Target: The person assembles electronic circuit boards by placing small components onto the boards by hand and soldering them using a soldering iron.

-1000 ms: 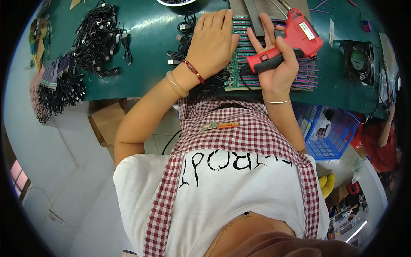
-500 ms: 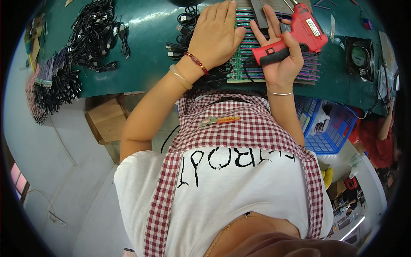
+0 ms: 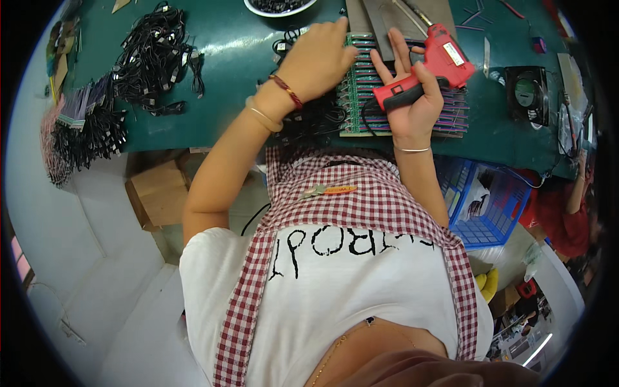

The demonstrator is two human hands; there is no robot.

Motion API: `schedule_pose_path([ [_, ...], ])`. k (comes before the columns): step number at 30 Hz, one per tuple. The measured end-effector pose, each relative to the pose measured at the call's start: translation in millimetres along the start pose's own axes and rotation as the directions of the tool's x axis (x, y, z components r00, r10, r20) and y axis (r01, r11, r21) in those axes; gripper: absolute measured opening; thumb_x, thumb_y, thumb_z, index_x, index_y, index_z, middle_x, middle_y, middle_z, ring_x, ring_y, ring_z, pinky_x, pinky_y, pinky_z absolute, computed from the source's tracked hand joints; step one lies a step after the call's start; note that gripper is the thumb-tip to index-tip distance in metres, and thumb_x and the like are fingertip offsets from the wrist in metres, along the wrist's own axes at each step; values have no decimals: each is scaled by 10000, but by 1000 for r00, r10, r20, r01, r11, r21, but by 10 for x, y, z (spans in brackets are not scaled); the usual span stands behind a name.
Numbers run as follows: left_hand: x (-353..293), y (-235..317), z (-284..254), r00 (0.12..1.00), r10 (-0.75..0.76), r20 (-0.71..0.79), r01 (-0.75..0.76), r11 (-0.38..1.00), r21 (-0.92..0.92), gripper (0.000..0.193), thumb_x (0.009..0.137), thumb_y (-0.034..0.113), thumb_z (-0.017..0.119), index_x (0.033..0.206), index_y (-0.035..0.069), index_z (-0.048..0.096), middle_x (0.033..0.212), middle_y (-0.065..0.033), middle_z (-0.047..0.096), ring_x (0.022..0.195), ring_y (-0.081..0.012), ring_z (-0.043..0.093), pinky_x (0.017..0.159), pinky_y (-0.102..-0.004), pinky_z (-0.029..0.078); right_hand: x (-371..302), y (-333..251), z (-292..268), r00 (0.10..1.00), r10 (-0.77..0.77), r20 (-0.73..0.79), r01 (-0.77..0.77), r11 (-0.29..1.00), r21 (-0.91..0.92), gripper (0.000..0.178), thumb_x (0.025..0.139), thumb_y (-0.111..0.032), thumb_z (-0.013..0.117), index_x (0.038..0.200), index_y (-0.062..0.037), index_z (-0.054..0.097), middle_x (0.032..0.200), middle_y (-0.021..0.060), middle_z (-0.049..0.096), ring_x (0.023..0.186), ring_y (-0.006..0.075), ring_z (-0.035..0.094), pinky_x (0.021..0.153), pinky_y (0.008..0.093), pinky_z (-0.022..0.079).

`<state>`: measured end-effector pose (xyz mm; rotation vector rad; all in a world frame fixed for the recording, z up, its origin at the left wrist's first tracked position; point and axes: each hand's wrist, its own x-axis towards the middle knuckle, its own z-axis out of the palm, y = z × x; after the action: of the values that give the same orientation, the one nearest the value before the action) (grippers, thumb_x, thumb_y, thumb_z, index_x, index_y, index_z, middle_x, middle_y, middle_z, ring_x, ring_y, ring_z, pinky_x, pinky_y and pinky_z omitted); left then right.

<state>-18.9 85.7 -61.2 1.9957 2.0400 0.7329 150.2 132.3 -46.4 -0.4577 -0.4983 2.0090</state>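
My right hand (image 3: 412, 116) is turned palm up and holds a red and black soldering gun (image 3: 456, 64) across the palm. The thumb wraps its handle, while some fingers stretch out past it. The gun's metal tip points away toward the far edge. Back up, my left hand (image 3: 316, 61) rests at the left side of a row of green circuit boards (image 3: 351, 106) with coloured wires. Its index finger and thumb are apart, and the other fingertips are partly hidden. A long dark flat bar (image 3: 377, 29) lies across the boards between my hands.
Bundled black cables (image 3: 155, 58) lie on the green table (image 3: 222, 97) at left, with more wire bunches (image 3: 84, 132) over its edge. A white bowl (image 3: 280, 11) of small dark parts stands at the far side. A black fan (image 3: 529, 97) is at right; a blue crate (image 3: 483, 222) stands below.
My left hand has shifted slightly down and its fingers are more bent. The view has moved, bringing the bowl into sight. The soldering gun stays in my right hand.
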Motion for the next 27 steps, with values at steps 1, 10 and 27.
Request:
schedule_pose_path([
  [1, 25, -88, -76, 999, -1, 33, 2, 999, -41, 456, 830, 277, 551, 1113, -76, 498, 1010, -243, 556, 951, -348, 536, 845, -388, 424, -9, 5, 16, 1000, 6, -12, -6, 1000, 11, 241, 835, -28, 462, 1068, -42, 400, 1214, 211, 450, 1290, 292, 337, 1013, 572, 307],
  [10, 367, -266, -96, 879, -220, 422, 341, 910, -235, 380, 738, 318, 689, 834, -36, 590, 751, -138, 629, 717, -209, 605, 650, -315, 458, 0, 39, 58, 999, 17, -45, -18, 1000, -8, 221, 838, -24, 449, 1052, -42, 396, 1211, 227, 463, 1267, 291, 375, 991, 566, 346],
  [27, 429, -556, -66, 767, -4, 642, 543, 538, -645, 160, 857, 207, 576, 831, 49, 578, 764, 44, 534, 739, -63, 464, 698, -218, 380, 175, -294, 275, 967, 152, -204, -116, 977, 180, 156, 797, -31, 510, 921, 25, 433, 1133, 320, 461, 1219, 392, 400, 962, 657, 320],
])
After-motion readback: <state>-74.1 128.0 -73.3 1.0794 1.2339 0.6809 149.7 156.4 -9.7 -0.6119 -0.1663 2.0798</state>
